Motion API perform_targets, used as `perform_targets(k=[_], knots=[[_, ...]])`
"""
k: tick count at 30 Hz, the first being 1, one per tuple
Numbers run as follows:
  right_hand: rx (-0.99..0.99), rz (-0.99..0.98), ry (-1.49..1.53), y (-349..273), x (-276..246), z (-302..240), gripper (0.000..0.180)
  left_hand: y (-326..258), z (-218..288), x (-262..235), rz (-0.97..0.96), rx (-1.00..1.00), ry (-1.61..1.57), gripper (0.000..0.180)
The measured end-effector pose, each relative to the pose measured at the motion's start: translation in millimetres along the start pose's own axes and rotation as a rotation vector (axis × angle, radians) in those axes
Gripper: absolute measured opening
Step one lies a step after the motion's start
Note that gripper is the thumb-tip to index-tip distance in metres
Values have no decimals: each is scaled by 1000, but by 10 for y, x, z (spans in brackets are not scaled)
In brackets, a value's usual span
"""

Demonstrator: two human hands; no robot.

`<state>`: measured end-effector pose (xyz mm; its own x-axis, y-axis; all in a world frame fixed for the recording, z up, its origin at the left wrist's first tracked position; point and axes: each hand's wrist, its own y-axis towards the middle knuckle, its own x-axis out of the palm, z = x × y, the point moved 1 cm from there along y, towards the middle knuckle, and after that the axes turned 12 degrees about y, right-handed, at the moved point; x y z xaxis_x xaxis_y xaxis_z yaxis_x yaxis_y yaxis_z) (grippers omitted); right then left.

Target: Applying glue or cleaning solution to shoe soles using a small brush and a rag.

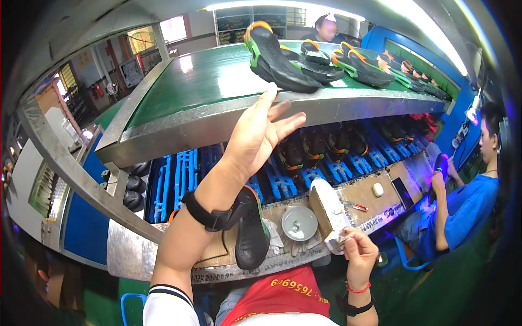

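Note:
My left hand [260,133] is raised at the edge of the green conveyor belt [185,89], its fingers spread. Its fingertips are just under a black shoe [274,65] with orange and green trim, which tilts over the belt's metal edge; whether they touch is unclear. My right hand [360,254] is low over the bench, fingertips pinched together on something too small to make out. Beside it stands a cardboard box [322,209] with a white, crusted-looking side. Under my left forearm a black shoe [252,233] lies on the bench, partly hidden. A grey bowl [299,223] sits between my hands.
Several black shoes [370,73] line the belt's right side. Below it, blue racks [283,186] hold more shoes. Red-handled pliers [356,207], a white rounded object [377,189] and a dark flat device [401,192] lie right. A co-worker [467,195] sits right; another person [326,28] is behind the belt.

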<state>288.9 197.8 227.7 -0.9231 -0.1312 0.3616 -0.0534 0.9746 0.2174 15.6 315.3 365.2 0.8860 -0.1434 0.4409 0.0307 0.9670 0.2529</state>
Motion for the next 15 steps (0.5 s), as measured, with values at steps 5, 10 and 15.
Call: perform_targets(k=[5, 10, 15], knots=[[13, -146, -109, -26, 88, 340, 6, -844, -584, -202, -3, -89, 828, 77], [-44, -278, -474, -17, 186, 593, 8, -2061, -1273, -1161, 218, -387, 1699, 59], [-17, -302, -604, 43, 267, 779, 5, -2445, -1630, -1292, 268, -489, 1675, 36]])
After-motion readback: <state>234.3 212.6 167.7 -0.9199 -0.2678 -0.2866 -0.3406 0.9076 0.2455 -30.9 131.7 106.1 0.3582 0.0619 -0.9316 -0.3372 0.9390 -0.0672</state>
